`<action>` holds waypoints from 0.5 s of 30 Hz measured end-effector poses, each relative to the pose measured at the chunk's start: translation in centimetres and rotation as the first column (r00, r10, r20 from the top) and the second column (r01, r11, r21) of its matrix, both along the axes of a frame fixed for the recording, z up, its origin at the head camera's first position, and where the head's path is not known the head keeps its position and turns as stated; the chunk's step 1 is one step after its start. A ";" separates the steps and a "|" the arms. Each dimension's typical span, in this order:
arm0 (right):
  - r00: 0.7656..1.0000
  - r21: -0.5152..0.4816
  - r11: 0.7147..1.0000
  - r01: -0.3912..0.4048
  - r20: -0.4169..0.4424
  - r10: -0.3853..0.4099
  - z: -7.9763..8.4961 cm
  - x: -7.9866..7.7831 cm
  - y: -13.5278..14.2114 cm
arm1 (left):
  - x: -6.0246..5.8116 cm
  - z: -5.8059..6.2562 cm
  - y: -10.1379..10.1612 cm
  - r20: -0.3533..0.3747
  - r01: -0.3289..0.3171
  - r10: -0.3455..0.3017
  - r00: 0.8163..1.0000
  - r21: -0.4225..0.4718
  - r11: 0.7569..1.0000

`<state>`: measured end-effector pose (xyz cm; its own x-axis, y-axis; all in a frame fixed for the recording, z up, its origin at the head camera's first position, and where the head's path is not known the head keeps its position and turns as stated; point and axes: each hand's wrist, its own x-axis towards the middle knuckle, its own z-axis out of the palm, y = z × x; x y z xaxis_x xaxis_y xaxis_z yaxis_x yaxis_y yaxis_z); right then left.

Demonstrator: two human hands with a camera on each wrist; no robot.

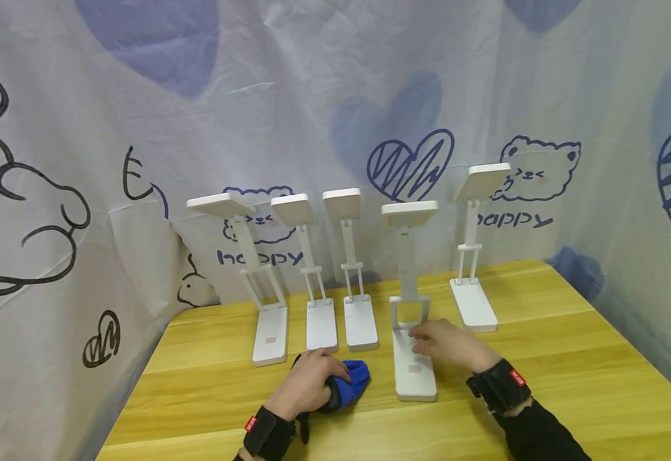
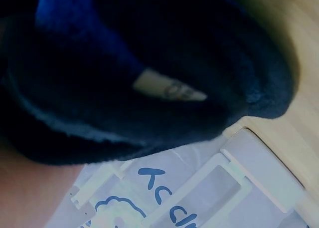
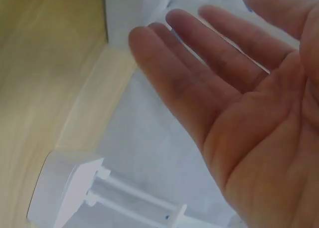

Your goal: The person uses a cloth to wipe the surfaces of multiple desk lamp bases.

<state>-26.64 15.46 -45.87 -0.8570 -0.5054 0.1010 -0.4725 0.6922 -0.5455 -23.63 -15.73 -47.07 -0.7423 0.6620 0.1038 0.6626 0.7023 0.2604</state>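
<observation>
My left hand [image 1: 307,385] grips a bunched blue and black cloth [image 1: 355,381] on the table, just left of the nearest white desk lamp. Filling much of the left wrist view, this dark cloth [image 2: 189,118] shows a small pale tag. My right hand [image 1: 453,346] reaches over the base of that white desk lamp [image 1: 415,385], fingertips right at its upper part. In the right wrist view the fingers [image 3: 214,48] are extended and spread, with nothing held. The lamp stands upright, its flat head [image 1: 409,214] on a raised arm.
Three more white lamps, a left one [image 1: 270,336], a second [image 1: 321,326] and a third [image 1: 361,323], stand left of the nearest lamp. Another lamp [image 1: 474,304] stands behind my right hand. A printed curtain [image 1: 312,77] hangs behind the yellow wooden table [image 1: 572,358].
</observation>
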 end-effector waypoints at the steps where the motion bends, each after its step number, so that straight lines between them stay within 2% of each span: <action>1: 1.000 0.002 1.000 -0.029 0.012 0.028 0.0 0.2 -0.2 | 0.0 0.0 0.0 0.003 0.000 0.000 1.000 -0.001 1.000; 3: 0.996 0.013 0.996 -0.088 0.024 0.088 0.1 0.5 -0.7 | 0.0 0.0 0.0 0.005 0.001 -0.001 1.000 -0.003 1.000; 7: 0.985 0.077 0.983 -0.170 -0.014 0.171 0.2 1.2 -1.6 | 0.0 0.1 0.0 -0.005 0.010 -0.010 1.000 -0.001 1.000; 10: 0.980 0.114 0.974 -0.196 -0.017 0.200 0.0 1.6 -2.1 | 0.0 0.1 0.1 -0.004 0.007 -0.007 1.000 -0.004 1.000; 15: 0.979 0.118 0.972 -0.205 0.047 0.201 -0.1 2.2 -2.8 | 0.0 0.1 0.1 0.005 -0.004 0.004 1.000 -0.018 1.000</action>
<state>-24.42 12.63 -45.95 -0.7371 -0.6757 0.0004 -0.5922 0.6458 -0.4819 -23.62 -15.60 -47.02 -0.7453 0.6608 0.0882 0.6587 0.7094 0.2509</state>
